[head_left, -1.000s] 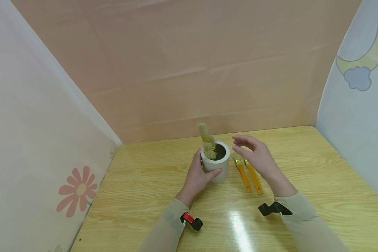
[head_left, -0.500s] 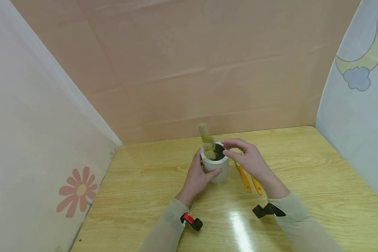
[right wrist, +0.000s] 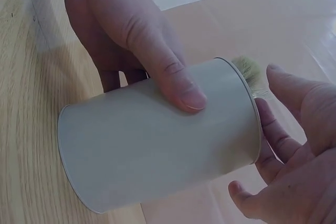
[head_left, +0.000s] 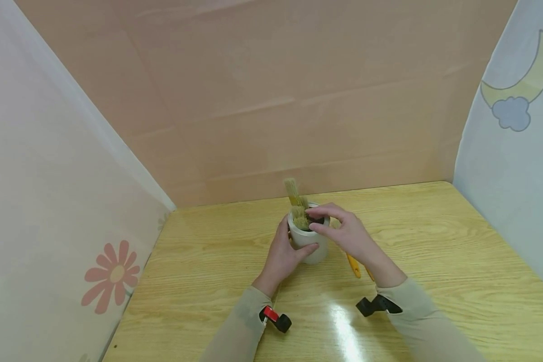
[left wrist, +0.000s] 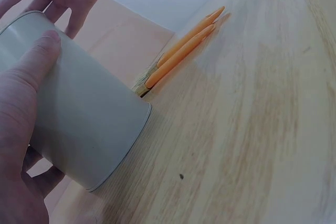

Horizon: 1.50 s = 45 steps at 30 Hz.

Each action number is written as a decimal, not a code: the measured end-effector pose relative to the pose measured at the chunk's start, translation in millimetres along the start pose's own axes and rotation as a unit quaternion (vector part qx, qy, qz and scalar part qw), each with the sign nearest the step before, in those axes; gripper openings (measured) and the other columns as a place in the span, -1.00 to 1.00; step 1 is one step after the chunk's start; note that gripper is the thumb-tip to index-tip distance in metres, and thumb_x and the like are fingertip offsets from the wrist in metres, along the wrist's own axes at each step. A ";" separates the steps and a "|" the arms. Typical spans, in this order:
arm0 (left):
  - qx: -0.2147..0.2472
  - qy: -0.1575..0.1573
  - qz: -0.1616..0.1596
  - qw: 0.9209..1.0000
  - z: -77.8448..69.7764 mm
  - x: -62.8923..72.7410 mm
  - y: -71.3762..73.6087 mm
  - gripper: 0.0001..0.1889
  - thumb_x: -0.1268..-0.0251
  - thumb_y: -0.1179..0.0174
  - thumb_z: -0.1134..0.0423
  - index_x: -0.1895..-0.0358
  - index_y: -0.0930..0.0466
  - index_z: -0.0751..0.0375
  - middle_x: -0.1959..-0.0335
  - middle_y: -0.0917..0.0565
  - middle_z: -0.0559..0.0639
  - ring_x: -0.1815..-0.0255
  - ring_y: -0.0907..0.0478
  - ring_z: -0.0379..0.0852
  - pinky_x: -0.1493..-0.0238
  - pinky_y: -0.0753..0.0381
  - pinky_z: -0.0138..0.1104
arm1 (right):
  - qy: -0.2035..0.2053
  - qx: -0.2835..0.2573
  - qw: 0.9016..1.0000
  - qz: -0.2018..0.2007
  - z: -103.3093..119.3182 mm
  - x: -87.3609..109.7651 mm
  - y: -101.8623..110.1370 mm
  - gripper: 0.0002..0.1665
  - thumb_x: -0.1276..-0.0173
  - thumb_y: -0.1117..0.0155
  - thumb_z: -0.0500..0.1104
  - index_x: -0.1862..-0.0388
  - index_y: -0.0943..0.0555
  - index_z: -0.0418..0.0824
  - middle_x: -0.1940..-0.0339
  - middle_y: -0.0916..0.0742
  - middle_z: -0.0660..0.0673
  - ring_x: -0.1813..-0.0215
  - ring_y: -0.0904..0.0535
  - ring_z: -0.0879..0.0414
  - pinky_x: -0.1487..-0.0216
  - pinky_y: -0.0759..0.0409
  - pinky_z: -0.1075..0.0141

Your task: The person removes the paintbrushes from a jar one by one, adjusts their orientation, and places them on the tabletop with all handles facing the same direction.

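My left hand (head_left: 284, 256) grips a pale grey cylindrical can (head_left: 318, 253) on the table, its thumb lying across the side. Several bristle paintbrushes (head_left: 291, 190) stand in the can, bristles up, leaning toward its left rim. Over the right part of the can's mouth is my right hand (head_left: 346, 232), thumb and fingers spread apart with nothing seen between them. In the right wrist view its fingertips are right by the rim and the bristles (right wrist: 245, 71). Two more paintbrushes with orange handles (left wrist: 184, 51) lie side by side to the can's right, partly hidden by the right arm in the head view.
The wooden table (head_left: 199, 281) reaches back to a pinkish-brown cloth wall (head_left: 271, 110). White printed cloth panels stand at the left (head_left: 36, 201) and the right (head_left: 516, 191).
My right hand has moved left from above the two lying brushes to the can's mouth, by the standing brushes. The left hand and the can have stayed in place.
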<state>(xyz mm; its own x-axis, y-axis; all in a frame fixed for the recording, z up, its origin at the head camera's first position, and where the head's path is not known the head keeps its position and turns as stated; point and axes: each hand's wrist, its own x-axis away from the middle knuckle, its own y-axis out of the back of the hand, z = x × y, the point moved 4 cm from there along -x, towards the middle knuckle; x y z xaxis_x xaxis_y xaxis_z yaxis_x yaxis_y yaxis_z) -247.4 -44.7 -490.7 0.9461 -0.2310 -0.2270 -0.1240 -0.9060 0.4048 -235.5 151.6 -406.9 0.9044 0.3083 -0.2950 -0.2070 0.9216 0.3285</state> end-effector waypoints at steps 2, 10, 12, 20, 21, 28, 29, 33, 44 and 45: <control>0.003 -0.002 0.001 1.000 -0.3 0.3 0.2 0.16 -0.31 -0.64 -0.08 -0.80 -0.01 -0.09 -0.61 -0.36 -0.07 -0.54 -0.44 -0.02 -0.51 -0.51 0.06 | 0.004 0.006 1.000 0.001 0.9 -0.2 -1.7 -0.59 -0.57 -0.53 -0.06 -0.35 -0.78 0.10 -0.31 -0.73 0.07 -0.41 -0.56 0.01 -0.48 -0.42 -0.24; 0.003 -0.008 0.004 1.000 -0.9 0.7 0.7 0.15 -0.34 -0.61 -0.11 -0.81 0.01 -0.08 -0.63 -0.34 -0.05 -0.55 -0.43 -0.01 -0.50 -0.53 0.07 | 0.012 0.012 1.000 0.009 1.5 -2.6 -9.4 -0.56 -0.57 -0.53 -0.06 -0.38 -0.77 0.10 -0.36 -0.71 0.05 -0.47 -0.53 -0.02 -0.52 -0.40 -0.29; 0.000 -0.009 0.004 1.000 -0.7 0.9 0.7 0.15 -0.35 -0.61 -0.10 -0.81 0.01 -0.08 -0.64 -0.34 -0.05 -0.55 -0.43 0.00 -0.50 -0.53 0.08 | 0.012 0.010 1.000 0.013 0.9 -3.1 -11.5 -0.55 -0.57 -0.53 -0.05 -0.38 -0.77 0.10 -0.37 -0.70 0.05 -0.48 -0.52 -0.03 -0.53 -0.38 -0.30; -0.004 -0.018 0.005 1.000 -1.1 0.4 1.3 0.14 -0.36 -0.60 -0.09 -0.81 0.02 -0.08 -0.65 -0.33 -0.05 -0.57 -0.42 0.02 -0.50 -0.52 0.10 | 0.017 0.015 1.000 0.013 -0.9 -4.3 -13.8 -0.63 -0.57 -0.53 -0.06 -0.30 -0.79 0.09 -0.33 -0.71 0.06 -0.44 -0.54 -0.01 -0.48 -0.42 -0.26; -0.003 -0.017 0.005 1.000 -0.9 0.4 1.3 0.15 -0.36 -0.60 -0.10 -0.81 0.02 -0.08 -0.65 -0.32 -0.05 -0.57 -0.42 0.01 -0.50 -0.52 0.10 | 0.015 0.015 1.000 0.012 -0.8 -4.3 -13.9 -0.64 -0.56 -0.54 -0.05 -0.28 -0.79 0.09 -0.33 -0.71 0.06 -0.43 -0.55 -0.01 -0.48 -0.42 -0.26; 0.002 -0.011 0.004 1.000 -0.3 1.2 1.5 0.14 -0.36 -0.61 -0.09 -0.81 0.01 -0.07 -0.64 -0.33 -0.06 -0.56 -0.42 0.00 -0.51 -0.51 0.09 | -0.013 0.016 1.000 0.001 -2.7 -4.2 -14.6 -0.69 -0.51 -0.59 -0.01 -0.16 -0.77 0.05 -0.34 -0.71 0.00 -0.42 -0.55 -0.06 -0.50 -0.39 -0.25; 0.002 -0.011 0.004 1.000 -0.2 1.3 1.5 0.14 -0.36 -0.60 -0.09 -0.81 0.01 -0.07 -0.64 -0.34 -0.06 -0.56 -0.42 0.00 -0.51 -0.51 0.09 | -0.016 0.018 1.000 -0.002 -2.9 -4.1 -14.5 -0.69 -0.51 -0.59 -0.01 -0.15 -0.77 0.03 -0.32 -0.72 -0.01 -0.41 -0.56 -0.06 -0.49 -0.40 -0.23; 0.000 -0.010 0.005 1.000 0.1 1.0 1.4 0.15 -0.36 -0.60 -0.10 -0.81 0.03 -0.07 -0.63 -0.34 -0.06 -0.56 -0.42 -0.01 -0.50 -0.52 0.08 | -0.020 0.022 1.000 -0.008 -3.3 -4.4 -14.4 -0.72 -0.52 -0.58 -0.03 -0.10 -0.74 -0.05 -0.16 -0.75 -0.06 -0.24 -0.60 -0.05 -0.37 -0.47 -0.16; 0.010 -0.020 0.006 1.000 0.2 -1.0 -0.6 0.14 -0.36 -0.60 -0.09 -0.81 0.01 -0.08 -0.62 -0.35 -0.05 -0.55 -0.42 -0.01 -0.50 -0.53 0.11 | -0.019 0.032 0.999 -0.022 -1.5 -5.1 -10.4 -0.68 -0.56 -0.54 -0.09 -0.20 -0.74 -0.11 0.01 -0.78 -0.04 -0.11 -0.64 -0.01 -0.30 -0.51 -0.13; 0.010 -0.021 0.006 1.000 0.1 -1.2 -0.8 0.14 -0.36 -0.60 -0.09 -0.81 0.01 -0.08 -0.62 -0.35 -0.04 -0.55 -0.43 -0.01 -0.50 -0.53 0.10 | -0.020 0.037 0.999 -0.022 -1.1 -4.9 -9.6 -0.64 -0.56 -0.54 -0.09 -0.25 -0.74 -0.10 0.01 -0.78 -0.04 -0.12 -0.64 -0.01 -0.31 -0.51 -0.14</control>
<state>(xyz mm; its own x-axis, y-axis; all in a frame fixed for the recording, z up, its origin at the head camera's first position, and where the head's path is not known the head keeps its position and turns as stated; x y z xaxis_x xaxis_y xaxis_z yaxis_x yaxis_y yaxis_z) -248.4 -43.7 -490.8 0.9316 -0.2551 -0.2589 -0.1408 -0.9100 0.3900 -238.4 141.5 -409.6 0.9264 0.2566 -0.2756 -0.1397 0.9139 0.3811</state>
